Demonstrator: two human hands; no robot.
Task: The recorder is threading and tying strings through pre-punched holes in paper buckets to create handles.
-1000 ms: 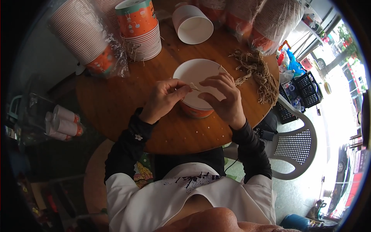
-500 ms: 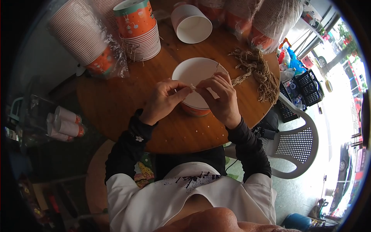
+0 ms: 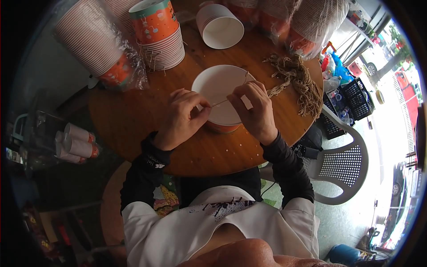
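Note:
A white paper bowl with an orange outside (image 3: pixel 221 84) stands on the round wooden table (image 3: pixel 133 111) in front of me. My left hand (image 3: pixel 180 118) pinches one end of a thin tan string (image 3: pixel 219 103) at the bowl's near left rim. My right hand (image 3: pixel 251 109) pinches the same string at the near right rim, and the string runs on across the bowl toward its far edge. A loose bundle of tan strings (image 3: pixel 296 78) lies on the table just right of the bowl.
Stacks of orange and white paper bowls (image 3: pixel 160 33) stand at the back, some wrapped in clear plastic (image 3: pixel 100 46). One open white bowl stack (image 3: pixel 220 26) sits behind. A white plastic chair (image 3: pixel 342 164) stands right of the table, black crates (image 3: pixel 351 100) beyond it.
My hands have drawn slightly apart and shifted their pinch on the string at the bowl's near rim. The bowl stays in place.

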